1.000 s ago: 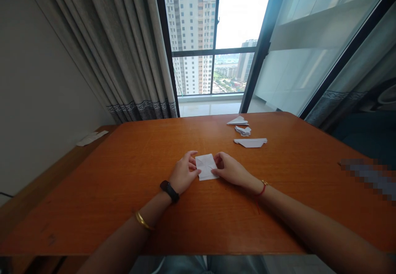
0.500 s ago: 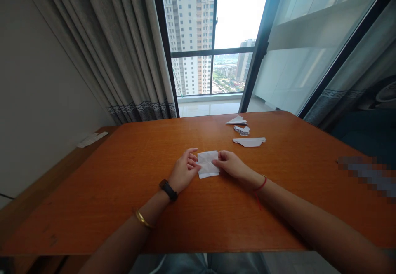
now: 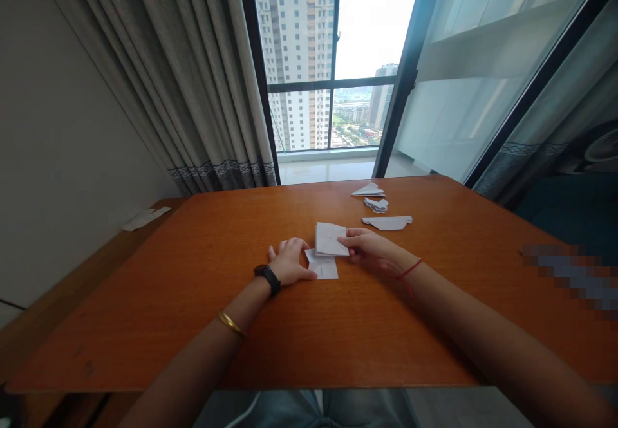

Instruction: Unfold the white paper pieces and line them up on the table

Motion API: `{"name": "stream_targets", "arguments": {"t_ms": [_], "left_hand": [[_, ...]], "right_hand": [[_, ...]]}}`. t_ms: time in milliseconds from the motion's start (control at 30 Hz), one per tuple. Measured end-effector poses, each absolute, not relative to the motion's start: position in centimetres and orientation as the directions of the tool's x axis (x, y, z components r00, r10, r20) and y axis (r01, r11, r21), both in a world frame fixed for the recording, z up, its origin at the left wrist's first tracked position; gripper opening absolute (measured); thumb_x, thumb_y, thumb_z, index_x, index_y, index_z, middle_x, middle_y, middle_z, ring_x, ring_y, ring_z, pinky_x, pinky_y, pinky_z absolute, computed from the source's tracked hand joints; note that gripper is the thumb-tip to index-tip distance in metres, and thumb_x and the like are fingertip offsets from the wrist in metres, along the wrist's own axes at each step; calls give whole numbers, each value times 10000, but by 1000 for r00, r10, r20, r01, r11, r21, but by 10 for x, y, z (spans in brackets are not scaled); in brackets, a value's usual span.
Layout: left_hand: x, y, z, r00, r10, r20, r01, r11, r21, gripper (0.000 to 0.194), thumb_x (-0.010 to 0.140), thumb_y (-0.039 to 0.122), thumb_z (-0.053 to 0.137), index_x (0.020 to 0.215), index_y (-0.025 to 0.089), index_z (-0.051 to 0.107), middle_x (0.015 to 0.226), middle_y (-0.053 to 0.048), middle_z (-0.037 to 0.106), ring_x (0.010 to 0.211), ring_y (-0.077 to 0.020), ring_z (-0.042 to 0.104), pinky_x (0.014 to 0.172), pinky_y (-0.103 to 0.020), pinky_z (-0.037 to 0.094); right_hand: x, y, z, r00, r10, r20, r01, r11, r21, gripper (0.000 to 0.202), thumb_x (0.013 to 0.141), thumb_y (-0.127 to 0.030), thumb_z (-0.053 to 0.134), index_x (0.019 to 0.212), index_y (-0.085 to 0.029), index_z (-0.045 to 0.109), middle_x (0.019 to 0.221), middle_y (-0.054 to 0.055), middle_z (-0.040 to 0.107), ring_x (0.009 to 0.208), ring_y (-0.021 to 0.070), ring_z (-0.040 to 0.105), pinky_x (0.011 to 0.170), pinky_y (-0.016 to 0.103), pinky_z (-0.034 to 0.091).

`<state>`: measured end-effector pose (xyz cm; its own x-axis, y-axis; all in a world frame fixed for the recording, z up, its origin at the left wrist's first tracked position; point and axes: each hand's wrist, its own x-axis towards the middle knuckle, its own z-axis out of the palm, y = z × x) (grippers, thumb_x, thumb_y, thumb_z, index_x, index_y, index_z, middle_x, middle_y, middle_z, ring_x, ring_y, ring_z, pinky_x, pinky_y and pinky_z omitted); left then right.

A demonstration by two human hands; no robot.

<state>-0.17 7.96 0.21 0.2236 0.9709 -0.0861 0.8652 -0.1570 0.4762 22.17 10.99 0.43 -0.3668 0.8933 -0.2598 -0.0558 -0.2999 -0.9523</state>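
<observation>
My right hand [image 3: 369, 244] pinches a folded square of white paper [image 3: 331, 239] at its right edge, thumb on top. The square is held slightly above the table. Below it lies a second white paper layer [image 3: 327, 269], partly covered by the square; whether the two are joined I cannot tell. At the left edge of the lower paper is my left hand [image 3: 290, 262], palm down, fingers curved and apart, its thumb at the paper's near corner.
Beyond my right hand, three folded white papers lie in a row: a long flat one [image 3: 387, 223], a small bunched one [image 3: 376, 205] and a pointed one [image 3: 368, 190]. The wooden table [image 3: 193, 299] reaches towards a window [image 3: 333, 83]. A grey curtain [image 3: 203, 80] hangs on the left.
My right hand has lifted the folded square up and away, exposing the paper layer beneath. My left hand has turned palm down and moved to the lower paper's left edge.
</observation>
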Motion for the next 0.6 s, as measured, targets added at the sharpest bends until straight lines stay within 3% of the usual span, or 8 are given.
{"name": "stream_targets", "arguments": {"t_ms": [167, 233, 300, 367, 433, 600], "left_hand": [[0, 85, 2, 148, 988, 43, 742, -139, 656, 398, 544, 220, 797, 884, 217, 591, 994, -53, 652, 1086, -339, 523, 1021, -715, 30], [0, 86, 0, 141, 988, 65, 604, -138, 785, 234, 634, 223, 731, 806, 193, 575, 868, -42, 663, 957, -297, 594, 1027, -666, 200], [0, 86, -2, 165, 984, 71, 348, -125, 929, 176, 708, 255, 678, 803, 176, 552, 864, -60, 671, 884, -258, 631, 953, -549, 402], [-1, 85, -2, 193, 980, 48, 62, -61, 996, 252, 731, 288, 681, 897, 167, 536, 961, -89, 676, 880, -237, 651, 844, -444, 509], [-2, 82, 0, 227, 974, -9, -93, 31, 995, 384, 727, 315, 714, 1009, 173, 495, 1031, -102, 673, 835, -223, 674, 747, -392, 553], [-3, 73, 1, 289, 949, -128, -61, 152, 987, 455, 766, 428, 694, 1044, 190, 422, 852, -67, 701, 586, -193, 689, 520, -270, 543]], "right_hand": [[217, 104, 11, -349, 914, -208, -128, -266, -956, 360, 633, -374, 771, 668, -196, 460, 531, -63, 417, 461, 68, 332, 409, 197, 220], [217, 99, 13, -352, 921, -171, -129, -228, -965, 355, 635, -396, 766, 669, -190, 480, 538, -59, 427, 462, 67, 332, 417, 205, 224], [217, 94, 13, -366, 921, -133, -104, -182, -978, 345, 642, -423, 762, 695, -178, 524, 553, -53, 455, 463, 64, 339, 426, 211, 224], [218, 90, 14, -392, 916, -85, -71, -122, -990, 347, 656, -444, 757, 756, -167, 573, 588, -47, 494, 474, 62, 361, 440, 211, 234], [218, 86, 15, -413, 910, -27, -49, -52, -997, 367, 663, -458, 755, 812, -162, 599, 617, -45, 521, 489, 64, 391, 458, 212, 261], [209, 82, 14, -401, 915, 26, -27, 17, -999, 442, 620, -486, 772, 854, -162, 581, 611, -49, 546, 479, 70, 415, 452, 214, 278]]}}
